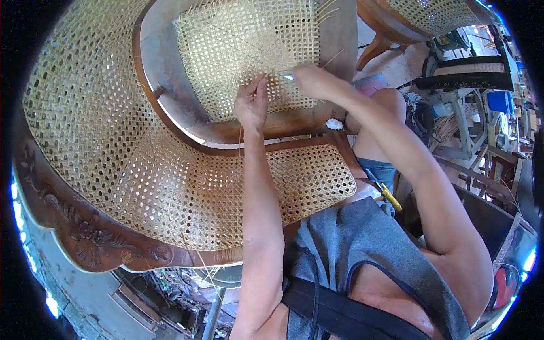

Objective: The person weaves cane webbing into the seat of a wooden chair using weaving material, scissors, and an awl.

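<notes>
A panel of woven cane (pixel 243 34) fills part of a wooden chair frame (pixel 272 124), loose strand ends sticking out along its right side. Over the panel's lower part, my left hand (pixel 252 105) is closed in a pinch, with a thin cane strand (pixel 240 141) trailing down from it. Just to the right, my right hand (pixel 311 82) grips a small tool with a shiny metal tip (pixel 288 76) that points left toward the other hand. The tool's handle is hidden in the fist.
A finished-looking cane backrest (pixel 113 113) with a carved wooden rim (pixel 90 232) curves around the left and front. A yellow-handled tool (pixel 391 197) lies by my right thigh. A white lump (pixel 334 124) sits on the frame's corner. Another cane chair (pixel 391 25) stands behind.
</notes>
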`<state>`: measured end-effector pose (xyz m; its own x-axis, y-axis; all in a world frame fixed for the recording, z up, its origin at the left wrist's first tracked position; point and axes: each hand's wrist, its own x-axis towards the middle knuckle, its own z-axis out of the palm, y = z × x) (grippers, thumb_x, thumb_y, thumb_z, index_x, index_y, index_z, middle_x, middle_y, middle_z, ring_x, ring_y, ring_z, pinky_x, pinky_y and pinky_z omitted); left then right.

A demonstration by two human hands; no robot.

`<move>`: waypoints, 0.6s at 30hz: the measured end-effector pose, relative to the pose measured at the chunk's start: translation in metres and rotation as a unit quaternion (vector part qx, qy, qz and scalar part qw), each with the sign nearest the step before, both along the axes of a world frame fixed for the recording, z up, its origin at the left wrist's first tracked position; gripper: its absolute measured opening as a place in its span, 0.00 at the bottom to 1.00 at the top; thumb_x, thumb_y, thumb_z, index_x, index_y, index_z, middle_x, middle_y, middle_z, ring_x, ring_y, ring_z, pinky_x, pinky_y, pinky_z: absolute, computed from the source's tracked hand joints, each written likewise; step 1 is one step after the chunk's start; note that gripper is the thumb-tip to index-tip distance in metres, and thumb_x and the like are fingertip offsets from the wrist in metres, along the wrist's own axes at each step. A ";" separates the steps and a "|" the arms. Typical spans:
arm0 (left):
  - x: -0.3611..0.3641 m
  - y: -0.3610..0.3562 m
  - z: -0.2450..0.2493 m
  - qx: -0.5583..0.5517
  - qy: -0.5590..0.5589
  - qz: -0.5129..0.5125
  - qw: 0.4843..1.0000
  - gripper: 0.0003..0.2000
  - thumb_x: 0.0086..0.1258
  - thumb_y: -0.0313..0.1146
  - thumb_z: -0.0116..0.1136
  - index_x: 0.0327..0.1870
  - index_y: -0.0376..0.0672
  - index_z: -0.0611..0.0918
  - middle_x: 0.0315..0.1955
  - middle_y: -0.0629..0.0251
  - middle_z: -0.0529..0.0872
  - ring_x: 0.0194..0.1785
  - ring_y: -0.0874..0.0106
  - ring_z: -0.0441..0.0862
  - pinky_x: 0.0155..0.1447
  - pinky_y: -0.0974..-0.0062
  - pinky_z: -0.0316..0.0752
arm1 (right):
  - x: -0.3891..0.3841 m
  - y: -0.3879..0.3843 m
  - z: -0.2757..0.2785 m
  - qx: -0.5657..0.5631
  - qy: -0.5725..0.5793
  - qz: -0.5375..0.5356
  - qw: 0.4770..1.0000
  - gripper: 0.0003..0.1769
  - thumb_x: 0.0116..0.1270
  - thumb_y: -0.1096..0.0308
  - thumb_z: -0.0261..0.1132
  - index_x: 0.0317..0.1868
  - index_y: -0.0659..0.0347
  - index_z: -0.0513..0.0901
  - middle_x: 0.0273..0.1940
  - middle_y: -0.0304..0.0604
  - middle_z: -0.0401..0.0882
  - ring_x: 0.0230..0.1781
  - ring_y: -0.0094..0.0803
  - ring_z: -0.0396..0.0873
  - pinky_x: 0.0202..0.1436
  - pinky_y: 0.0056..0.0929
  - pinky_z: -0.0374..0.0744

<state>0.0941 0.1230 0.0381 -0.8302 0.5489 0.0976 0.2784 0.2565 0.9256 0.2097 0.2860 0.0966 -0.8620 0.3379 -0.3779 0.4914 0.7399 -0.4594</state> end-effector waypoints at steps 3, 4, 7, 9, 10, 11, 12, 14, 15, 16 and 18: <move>0.007 0.004 -0.009 0.031 -0.044 0.015 0.998 0.10 0.68 0.37 0.67 0.41 0.40 0.89 0.35 0.61 0.89 0.38 0.77 0.82 0.43 0.78 0.77 | -0.016 -0.026 0.012 0.055 0.004 -0.023 0.998 0.13 0.64 0.71 0.55 0.39 0.75 0.80 0.38 0.69 0.80 0.43 0.61 0.82 0.48 0.52 0.79; 0.010 0.005 -0.007 -0.018 -0.059 0.044 0.997 0.10 0.67 0.39 0.68 0.40 0.42 0.89 0.34 0.60 0.90 0.36 0.75 0.83 0.43 0.76 0.78 | -0.018 -0.029 0.014 0.055 0.001 -0.023 0.998 0.13 0.64 0.71 0.55 0.39 0.75 0.80 0.38 0.69 0.80 0.43 0.61 0.82 0.48 0.52 0.79; 0.016 0.005 0.000 -0.097 -0.014 0.075 0.992 0.11 0.63 0.41 0.69 0.39 0.45 0.90 0.34 0.60 0.90 0.35 0.70 0.86 0.42 0.72 0.79 | -0.022 -0.034 0.022 0.089 0.004 -0.008 0.996 0.12 0.62 0.73 0.57 0.38 0.75 0.82 0.37 0.69 0.81 0.42 0.61 0.82 0.47 0.51 0.80; 0.016 0.005 0.007 -0.126 0.050 0.080 0.988 0.12 0.60 0.43 0.70 0.37 0.46 0.90 0.34 0.60 0.90 0.35 0.67 0.87 0.42 0.70 0.79 | -0.032 -0.036 0.022 0.110 -0.063 0.021 0.992 0.13 0.58 0.78 0.58 0.43 0.71 0.83 0.44 0.63 0.83 0.48 0.53 0.83 0.50 0.46 0.81; 0.017 0.004 0.010 -0.130 0.058 0.084 0.986 0.12 0.59 0.44 0.69 0.37 0.47 0.90 0.34 0.60 0.89 0.36 0.65 0.87 0.42 0.68 0.80 | -0.035 -0.037 0.023 0.109 -0.066 0.022 0.992 0.13 0.58 0.78 0.58 0.43 0.71 0.83 0.44 0.63 0.83 0.48 0.53 0.83 0.50 0.46 0.81; 0.017 0.004 0.011 -0.134 0.068 0.088 0.985 0.12 0.57 0.44 0.69 0.36 0.48 0.90 0.34 0.60 0.89 0.36 0.63 0.87 0.42 0.66 0.80 | -0.038 -0.039 0.024 0.118 -0.064 0.020 0.991 0.13 0.59 0.78 0.58 0.43 0.70 0.84 0.45 0.62 0.83 0.48 0.53 0.83 0.50 0.45 0.82; 0.018 0.004 0.011 -0.136 0.066 0.089 0.985 0.12 0.57 0.44 0.69 0.36 0.48 0.90 0.34 0.60 0.89 0.36 0.63 0.87 0.42 0.66 0.80 | -0.039 -0.040 0.025 0.128 -0.062 0.019 0.990 0.13 0.60 0.77 0.58 0.44 0.70 0.84 0.45 0.60 0.83 0.48 0.52 0.83 0.49 0.45 0.82; 0.020 0.004 0.010 -0.128 0.106 0.090 0.982 0.11 0.58 0.44 0.68 0.35 0.49 0.89 0.34 0.62 0.88 0.36 0.63 0.87 0.42 0.66 0.80 | -0.040 -0.043 0.029 0.132 -0.051 0.031 0.989 0.13 0.61 0.76 0.57 0.44 0.69 0.84 0.46 0.59 0.83 0.48 0.51 0.83 0.49 0.45 0.82; 0.021 0.005 0.008 -0.129 0.105 0.090 0.982 0.11 0.58 0.44 0.68 0.35 0.49 0.89 0.34 0.62 0.88 0.36 0.63 0.87 0.42 0.66 0.80 | -0.040 -0.043 0.030 0.137 -0.039 0.042 0.989 0.13 0.62 0.75 0.56 0.44 0.68 0.84 0.46 0.58 0.84 0.49 0.51 0.83 0.49 0.44 0.82; 0.022 0.005 0.007 -0.134 0.113 0.079 0.981 0.11 0.58 0.44 0.67 0.35 0.50 0.89 0.34 0.62 0.88 0.36 0.62 0.87 0.42 0.65 0.80 | -0.039 -0.044 0.029 0.137 -0.039 0.043 0.989 0.13 0.62 0.75 0.56 0.44 0.68 0.84 0.46 0.58 0.84 0.49 0.51 0.83 0.49 0.44 0.82; 0.023 0.006 0.006 -0.137 0.120 0.068 0.981 0.10 0.58 0.44 0.67 0.35 0.50 0.89 0.34 0.63 0.88 0.37 0.62 0.86 0.42 0.65 0.79 | -0.040 -0.043 0.027 0.143 -0.038 0.048 0.988 0.13 0.64 0.74 0.55 0.44 0.68 0.84 0.46 0.58 0.84 0.48 0.50 0.84 0.49 0.45 0.82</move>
